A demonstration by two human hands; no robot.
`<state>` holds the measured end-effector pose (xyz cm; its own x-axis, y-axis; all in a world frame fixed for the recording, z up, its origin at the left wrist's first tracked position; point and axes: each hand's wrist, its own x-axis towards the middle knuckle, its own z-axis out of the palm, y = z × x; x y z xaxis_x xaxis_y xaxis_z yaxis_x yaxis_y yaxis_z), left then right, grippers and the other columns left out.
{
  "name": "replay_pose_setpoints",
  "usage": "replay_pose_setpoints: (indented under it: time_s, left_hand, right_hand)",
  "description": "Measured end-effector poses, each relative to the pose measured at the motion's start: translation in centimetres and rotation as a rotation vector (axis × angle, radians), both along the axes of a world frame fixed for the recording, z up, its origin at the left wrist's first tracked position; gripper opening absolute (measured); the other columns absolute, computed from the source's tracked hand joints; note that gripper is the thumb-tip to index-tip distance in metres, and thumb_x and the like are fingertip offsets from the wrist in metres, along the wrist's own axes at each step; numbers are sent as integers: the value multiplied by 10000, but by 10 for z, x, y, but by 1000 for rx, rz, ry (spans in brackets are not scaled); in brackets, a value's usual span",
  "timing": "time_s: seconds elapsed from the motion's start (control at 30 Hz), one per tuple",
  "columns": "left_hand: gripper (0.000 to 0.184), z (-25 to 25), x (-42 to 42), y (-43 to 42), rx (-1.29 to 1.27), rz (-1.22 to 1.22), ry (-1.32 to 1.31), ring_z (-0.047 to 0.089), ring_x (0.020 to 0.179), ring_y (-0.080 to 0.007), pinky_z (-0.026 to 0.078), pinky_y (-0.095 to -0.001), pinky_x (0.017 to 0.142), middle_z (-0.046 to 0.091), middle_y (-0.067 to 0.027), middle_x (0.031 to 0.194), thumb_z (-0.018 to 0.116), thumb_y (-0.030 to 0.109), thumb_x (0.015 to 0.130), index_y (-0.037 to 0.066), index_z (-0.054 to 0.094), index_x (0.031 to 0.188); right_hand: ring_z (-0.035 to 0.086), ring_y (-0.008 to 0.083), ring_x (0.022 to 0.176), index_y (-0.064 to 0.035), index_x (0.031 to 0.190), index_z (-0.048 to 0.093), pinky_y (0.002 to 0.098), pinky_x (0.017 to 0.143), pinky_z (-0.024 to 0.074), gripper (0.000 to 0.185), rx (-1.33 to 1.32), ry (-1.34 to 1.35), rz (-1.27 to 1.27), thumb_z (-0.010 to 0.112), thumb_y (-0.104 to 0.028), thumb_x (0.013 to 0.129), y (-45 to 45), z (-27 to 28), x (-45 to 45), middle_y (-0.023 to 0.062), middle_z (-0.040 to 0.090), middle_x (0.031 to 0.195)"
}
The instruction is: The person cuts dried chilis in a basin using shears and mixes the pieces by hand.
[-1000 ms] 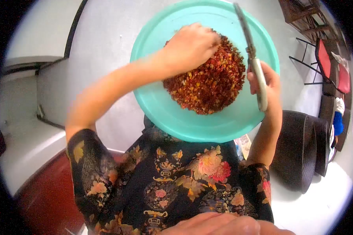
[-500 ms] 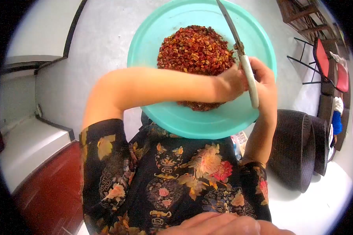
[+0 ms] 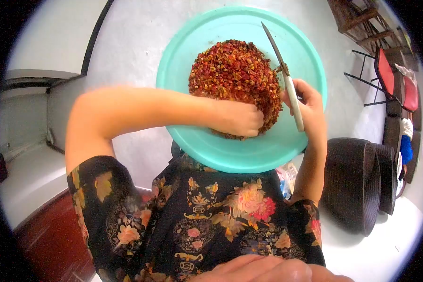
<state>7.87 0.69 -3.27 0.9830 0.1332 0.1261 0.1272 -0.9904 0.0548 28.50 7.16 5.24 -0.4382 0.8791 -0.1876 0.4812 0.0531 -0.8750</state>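
A heap of chopped red dried pieces, chilli-like (image 3: 230,66), lies in a wide turquoise basin (image 3: 197,143). My left hand (image 3: 244,120) is down on the lower part of this heap, its fingers curled; what they hold, if anything, is hidden. At the basin's right side, my right hand (image 3: 305,101) grips the pale handle of a pair of scissors (image 3: 291,89). Their dark blades point up and to the left over the basin, right of the heap, and look closed.
Dark woven baskets (image 3: 348,188) stand at the lower right. A folding chair with a red seat (image 3: 384,73) is at the upper right, and wooden furniture (image 3: 362,21) above it. A printed packet (image 3: 286,177) shows below the basin.
My left hand went from the top of the heap to beside my right hand, then back left onto the heap's lower part. The scissors shifted slightly left and down.
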Motion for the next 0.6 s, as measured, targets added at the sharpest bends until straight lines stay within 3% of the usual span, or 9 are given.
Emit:
replay_pose_setpoints:
  time_s: [0.1,0.13,0.2,0.27,0.33,0.37,0.53,0.57,0.6]
  left_hand:
    - [139,21,-11,10,-61,340,-284,619,890,-275,525,-417,747,611,-128,895,628,138,824,33,606,913]
    - [139,27,-11,12,-48,337,-273,619,890,-275,525,-417,747,611,-128,895,628,138,824,33,606,913]
    - [200,44,-10,10,-467,911,-661,612,992,-288,516,-405,835,613,-152,1057,607,121,891,12,605,1059]
    - [239,67,-22,15,-1313,1120,-820,627,1000,-224,510,-385,893,649,-120,1126,580,71,905,28,617,1136]
    - [252,67,-25,12,-1899,992,-1450,621,1030,-218,518,-385,900,661,-99,1149,551,103,946,39,622,1179]
    - [268,67,-33,12,-2027,757,-1568,600,1074,-216,525,-392,905,656,-107,1185,509,192,1008,42,618,1202]
    - [337,72,-44,11,-2151,583,-1720,590,1104,-238,527,-428,924,644,-126,1218,458,290,1056,37,596,1230]
    - [333,74,-41,14,-2139,760,-1790,594,1097,-248,526,-434,937,638,-137,1227,444,271,1060,27,590,1233]
    - [329,77,-38,17,-2117,943,-1856,598,1090,-257,525,-440,950,631,-148,1237,429,251,1063,17,584,1236]
  right_hand:
    - [495,64,674,-6,960,694,258,607,406,271,56,-12,-2,797,-227,841,0,-3,4,-24,563,707]
    - [496,71,677,-5,956,691,263,609,409,272,97,10,3,796,-228,840,-2,-1,4,-17,565,707]
    - [506,88,702,-3,950,683,279,623,418,298,4,15,-22,809,-240,822,-5,6,5,0,572,730]
    - [510,107,711,-2,929,668,295,627,422,340,101,83,14,833,-264,789,-6,-1,6,27,557,734]
    - [516,144,689,0,904,650,316,626,427,383,130,42,24,853,-289,754,-6,0,5,62,547,722]
    - [518,168,685,3,900,640,329,628,429,394,168,17,57,852,-292,747,-8,3,4,82,546,727]
    - [597,343,839,13,1079,586,403,769,482,499,424,-77,200,819,-274,744,-17,1,4,187,602,945]
    - [590,403,954,21,1138,557,437,861,484,536,393,-143,234,779,-249,732,-15,3,4,217,596,1073]
    - [590,403,954,21,1138,557,437,861,484,536,395,-142,238,779,-249,732,-15,3,3,217,596,1073]
